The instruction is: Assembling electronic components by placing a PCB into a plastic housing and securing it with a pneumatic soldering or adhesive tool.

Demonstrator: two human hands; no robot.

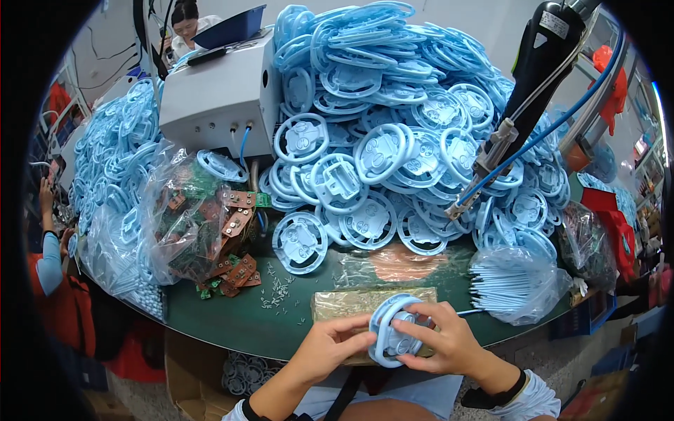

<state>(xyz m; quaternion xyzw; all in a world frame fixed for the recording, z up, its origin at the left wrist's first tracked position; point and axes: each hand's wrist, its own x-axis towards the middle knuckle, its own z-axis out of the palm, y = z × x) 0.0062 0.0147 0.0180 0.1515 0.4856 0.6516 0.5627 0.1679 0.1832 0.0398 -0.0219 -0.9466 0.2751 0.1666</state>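
Between my hands is a light-blue plastic toy steering wheel (380, 338), tilted above a film-wrapped block (337, 306) at the near edge of the table. My left hand (327, 348) grips the rim at its left side, thumb and fingers pinching it. My right hand (449, 341) is closed round the right side, its fingers spread over the rim and the hub. A thin light-blue stick (469, 311) lies just beyond my right hand. Small loose screws (278, 289) are scattered on the green table left of the block.
A tall heap of steering wheels (379, 151) covers the far side. An electric screwdriver (540, 67) hangs at right. A grey metal box (214, 98), brown circuit boards (239, 223) and a bag of sticks (509, 284) surround the work spot. Another person (188, 24) sits beyond.
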